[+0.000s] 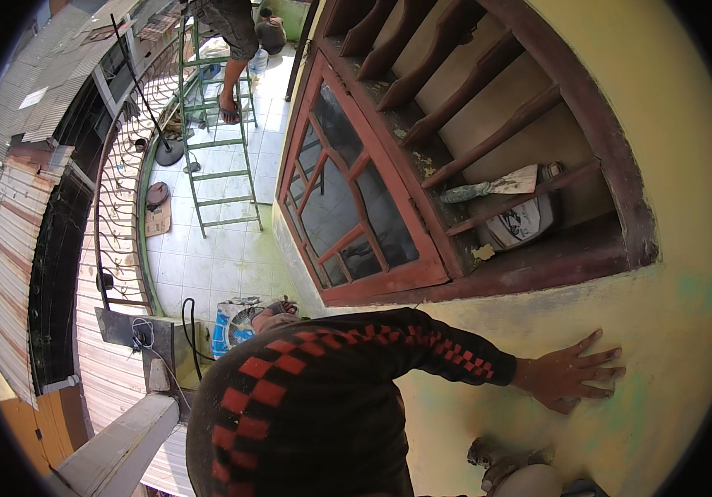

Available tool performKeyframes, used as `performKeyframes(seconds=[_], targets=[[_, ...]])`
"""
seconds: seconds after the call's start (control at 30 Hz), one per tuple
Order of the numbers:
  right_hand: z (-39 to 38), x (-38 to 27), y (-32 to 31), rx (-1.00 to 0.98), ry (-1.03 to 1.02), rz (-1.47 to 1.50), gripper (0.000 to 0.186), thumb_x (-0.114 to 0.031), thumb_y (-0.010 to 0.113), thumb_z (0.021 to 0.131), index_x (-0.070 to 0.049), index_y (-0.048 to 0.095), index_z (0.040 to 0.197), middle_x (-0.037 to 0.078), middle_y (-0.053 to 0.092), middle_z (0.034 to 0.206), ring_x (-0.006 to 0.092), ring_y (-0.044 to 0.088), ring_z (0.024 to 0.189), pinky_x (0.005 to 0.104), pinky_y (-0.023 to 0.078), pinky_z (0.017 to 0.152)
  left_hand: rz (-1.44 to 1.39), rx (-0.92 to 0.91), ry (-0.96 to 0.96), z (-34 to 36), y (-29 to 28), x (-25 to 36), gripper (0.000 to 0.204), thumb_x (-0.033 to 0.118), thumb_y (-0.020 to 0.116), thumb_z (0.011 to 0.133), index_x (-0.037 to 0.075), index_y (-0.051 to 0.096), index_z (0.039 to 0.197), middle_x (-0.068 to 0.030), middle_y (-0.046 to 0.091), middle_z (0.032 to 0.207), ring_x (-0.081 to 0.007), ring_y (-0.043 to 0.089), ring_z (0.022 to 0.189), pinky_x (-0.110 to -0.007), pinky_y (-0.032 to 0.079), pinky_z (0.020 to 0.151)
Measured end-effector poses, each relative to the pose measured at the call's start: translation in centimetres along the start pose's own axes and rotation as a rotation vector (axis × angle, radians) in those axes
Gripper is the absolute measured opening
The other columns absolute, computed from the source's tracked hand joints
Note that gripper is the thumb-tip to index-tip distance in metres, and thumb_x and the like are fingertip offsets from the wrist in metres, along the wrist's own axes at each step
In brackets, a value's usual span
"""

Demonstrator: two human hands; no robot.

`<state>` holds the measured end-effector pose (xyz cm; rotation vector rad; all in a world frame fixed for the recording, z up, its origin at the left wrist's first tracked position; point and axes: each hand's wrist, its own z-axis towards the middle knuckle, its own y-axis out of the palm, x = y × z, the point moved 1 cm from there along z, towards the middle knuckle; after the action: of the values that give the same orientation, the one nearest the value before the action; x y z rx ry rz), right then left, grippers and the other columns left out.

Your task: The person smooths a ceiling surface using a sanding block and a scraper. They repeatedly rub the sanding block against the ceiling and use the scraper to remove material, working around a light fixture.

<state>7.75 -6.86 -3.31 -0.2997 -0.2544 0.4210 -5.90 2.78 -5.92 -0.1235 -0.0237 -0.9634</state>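
Observation:
My left arm, in a black sleeve with red checks, reaches across to the right. My left hand [567, 374] lies flat on the yellow wall [671, 331], fingers spread, holding nothing. At the lower edge my right hand [498, 474] is partly cut off, its fingers curled beside a pale rounded shape [531, 482]; what they hold is unclear. Above my left hand, a putty knife [515, 180] with a wide pale blade rests in the barred window opening [550, 253]. Below it lies a pale, stained container [523, 222].
A red-framed window [435, 269] juts out over the tiled floor [207, 257]. Farther off stands a green ladder [225, 199] with a person's leg [232, 79] on it; another person [271, 35] crouches behind. A curved railing [101, 199] edges the left. A blue-white bag [228, 325] sits near a foot [275, 313].

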Motion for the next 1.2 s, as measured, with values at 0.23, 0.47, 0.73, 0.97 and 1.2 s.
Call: performKeyframes(seconds=[0.23, 0.47, 0.73, 0.97, 1.2], targets=[[-1.2, 0.2, -0.6, -0.017, 0.011, -0.022, 0.072, -0.038, 0.063, 0.089, -0.011, 0.045, 0.153, 0.017, 0.033, 0.163, 0.0416, 0.019, 0.153, 0.0583, 0.015, 0.124, -0.07, 0.041, 0.033, -0.8, 0.8, 0.6, 0.074, 0.038, 0.074, 0.072, 0.022, 0.052, 0.141, -0.0137, 0.028, 0.164, -0.0415, 0.016, 0.155, -0.077, 0.007, 0.117], [-0.4, 0.6, -0.2, -0.014, -0.003, -0.012, 0.073, -0.04, 0.063, 0.089, -0.011, 0.044, 0.153, 0.017, 0.032, 0.163, 0.0416, 0.018, 0.154, 0.0583, 0.013, 0.124, -0.01, 0.065, 0.014, -0.3, 1.2, -0.3, 0.074, 0.041, 0.075, 0.07, 0.022, 0.054, 0.138, -0.0132, 0.031, 0.162, -0.0429, 0.018, 0.154, -0.077, 0.008, 0.117], [-0.1, 0.8, -0.3, -0.014, 0.0, -0.013, 0.075, -0.041, 0.064, 0.088, -0.01, 0.044, 0.153, 0.017, 0.032, 0.164, 0.0416, 0.017, 0.154, 0.0583, 0.012, 0.124, 0.013, 0.098, 0.02, -0.3, 1.1, 0.1, 0.071, 0.041, 0.076, 0.069, 0.021, 0.056, 0.134, -0.0136, 0.034, 0.161, -0.0446, 0.018, 0.153, -0.078, 0.009, 0.116], [0.4, 0.8, -0.3, -0.004, 0.008, -0.012, 0.076, -0.043, 0.064, 0.088, -0.01, 0.043, 0.154, 0.017, 0.031, 0.164, 0.0416, 0.016, 0.154, 0.0583, 0.011, 0.125, 0.001, 0.077, 0.026, -0.4, 0.9, -0.2, 0.07, 0.041, 0.074, 0.069, 0.02, 0.057, 0.133, -0.0148, 0.033, 0.161, -0.0445, 0.021, 0.153, -0.078, 0.008, 0.116], [0.0, 1.0, -0.7, -0.013, 0.015, -0.018, 0.078, -0.044, 0.064, 0.088, -0.01, 0.043, 0.154, 0.017, 0.03, 0.164, 0.0416, 0.015, 0.155, 0.0583, 0.01, 0.125, 0.015, 0.084, 0.026, -0.6, 0.8, 0.0, 0.07, 0.042, 0.073, 0.069, 0.02, 0.057, 0.133, -0.0147, 0.034, 0.16, -0.0448, 0.021, 0.152, -0.078, 0.008, 0.116]])
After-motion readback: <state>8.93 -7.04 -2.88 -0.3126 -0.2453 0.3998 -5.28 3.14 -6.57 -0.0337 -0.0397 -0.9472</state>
